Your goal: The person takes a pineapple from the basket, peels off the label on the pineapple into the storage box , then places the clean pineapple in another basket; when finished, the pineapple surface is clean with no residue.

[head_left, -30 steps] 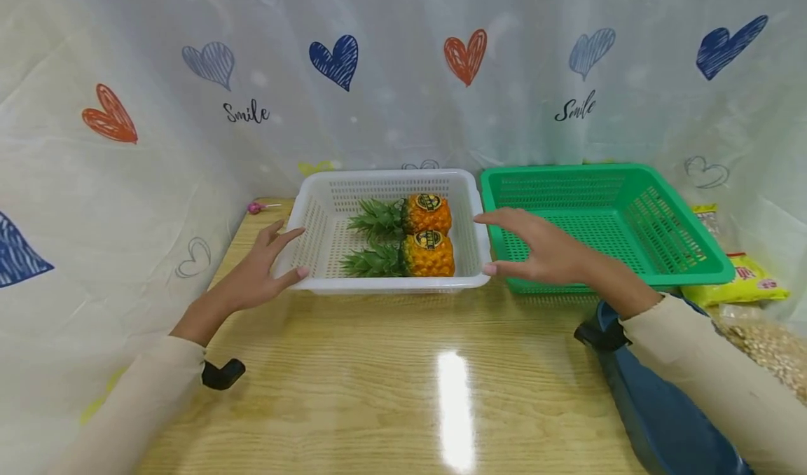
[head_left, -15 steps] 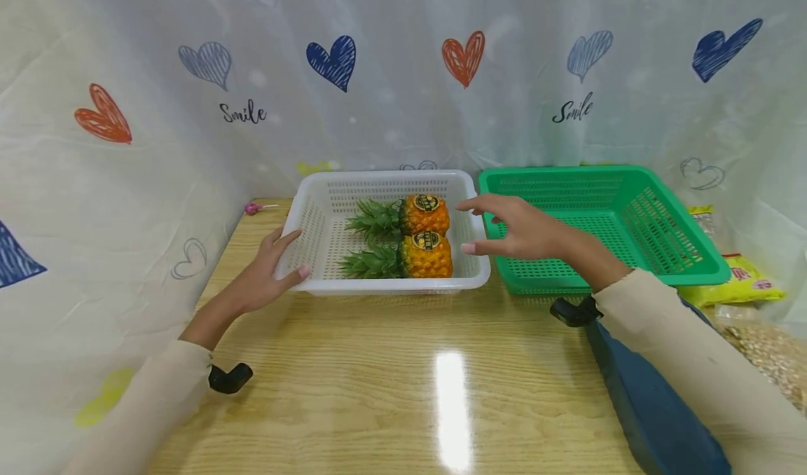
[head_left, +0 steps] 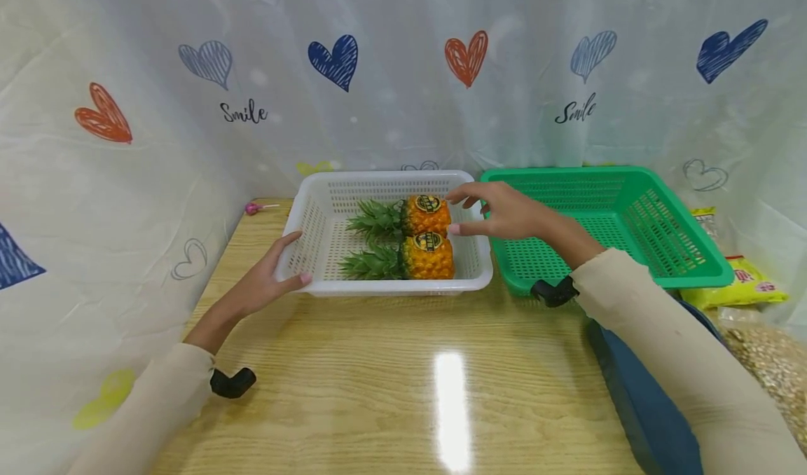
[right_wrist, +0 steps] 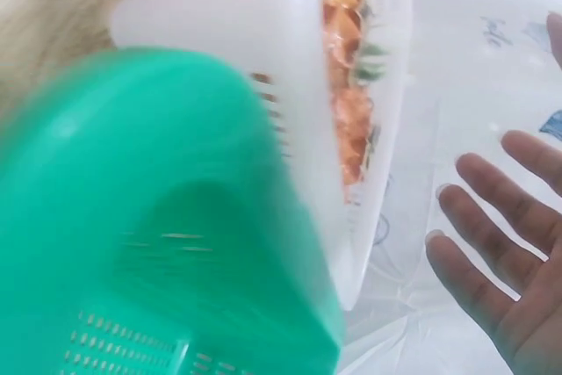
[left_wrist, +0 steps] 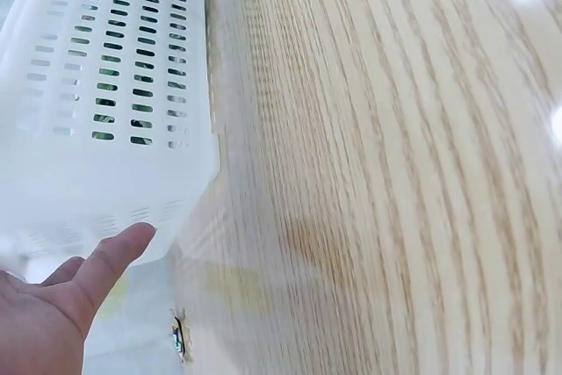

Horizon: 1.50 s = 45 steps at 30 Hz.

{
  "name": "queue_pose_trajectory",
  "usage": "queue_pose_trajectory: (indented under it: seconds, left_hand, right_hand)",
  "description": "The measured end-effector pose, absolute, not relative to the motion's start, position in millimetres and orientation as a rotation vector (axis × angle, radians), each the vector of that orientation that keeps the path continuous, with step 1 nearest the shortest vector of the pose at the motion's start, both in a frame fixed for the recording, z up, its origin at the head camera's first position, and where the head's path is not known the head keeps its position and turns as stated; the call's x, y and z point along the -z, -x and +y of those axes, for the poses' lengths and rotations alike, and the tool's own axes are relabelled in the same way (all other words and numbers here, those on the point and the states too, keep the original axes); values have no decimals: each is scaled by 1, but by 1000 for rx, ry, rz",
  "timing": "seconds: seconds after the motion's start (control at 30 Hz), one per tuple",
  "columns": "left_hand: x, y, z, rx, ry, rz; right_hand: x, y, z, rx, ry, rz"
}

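Observation:
Two small pineapples, a back one (head_left: 427,214) and a front one (head_left: 430,258), lie side by side in a white basket (head_left: 384,286), leaves pointing left. They have orange bodies with dark round labels. At the basket's left end is my left hand (head_left: 258,284), thumb and fingers spread about the corner; in the left wrist view the straight thumb lies against the white wall. My right hand (head_left: 507,211) hovers over the basket's right rim, holding nothing, fingertips close to the back pineapple. The right wrist view shows its fingers spread apart.
A green basket (head_left: 693,282) stands right of the white one, close beside it. Farther right are a yellow packet (head_left: 744,284) and a bag of grains (head_left: 766,349). A dark blue object (head_left: 643,398) lies under my right forearm. A pink lollipop (head_left: 253,209) is at the table's left.
My right hand has moved left and slightly away from me, from the white basket's right rim to over the basket near the back pineapple. My left hand has barely moved.

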State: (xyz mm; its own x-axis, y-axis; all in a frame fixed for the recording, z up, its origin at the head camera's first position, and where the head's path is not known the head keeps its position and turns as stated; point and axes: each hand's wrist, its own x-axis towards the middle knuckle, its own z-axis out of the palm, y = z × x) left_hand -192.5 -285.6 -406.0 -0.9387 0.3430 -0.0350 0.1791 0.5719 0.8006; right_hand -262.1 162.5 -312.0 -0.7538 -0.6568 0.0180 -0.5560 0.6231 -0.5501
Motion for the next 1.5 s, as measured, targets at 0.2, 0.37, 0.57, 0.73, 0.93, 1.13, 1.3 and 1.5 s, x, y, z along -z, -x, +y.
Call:
queue_pose_trajectory:
  seconds: [0.2, 0.37, 0.57, 0.73, 0.93, 1.13, 1.3, 1.5]
  left_hand:
    - [404, 189, -285, -1341, -387, 2586]
    - [404, 189, -283, -1392, -371, 2557]
    - [406, 188, -283, -1419, -348, 2537]
    - [407, 187, -284, -1419, -334, 2541]
    - [408, 189, -284, -1440, -346, 2520]
    - [408, 189, -282, -1460, -366, 2496]
    - [407, 189, -282, -1448, -358, 2506]
    - [408, 190, -282, -1434, -361, 2521]
  right_hand:
    - [308, 281, 152, 795, 925, 2631]
    - [309, 294, 145, 777, 853, 2613]
    - [314, 308, 133, 769, 809, 2604]
    - [320, 321, 121, 750, 795, 2599]
    - [328, 333, 111, 717, 774, 2621]
    - [335, 340, 104, 725, 676, 2597]
    - [342, 344, 100, 751, 592, 2577]
    - [351, 349, 96, 717, 592, 2554]
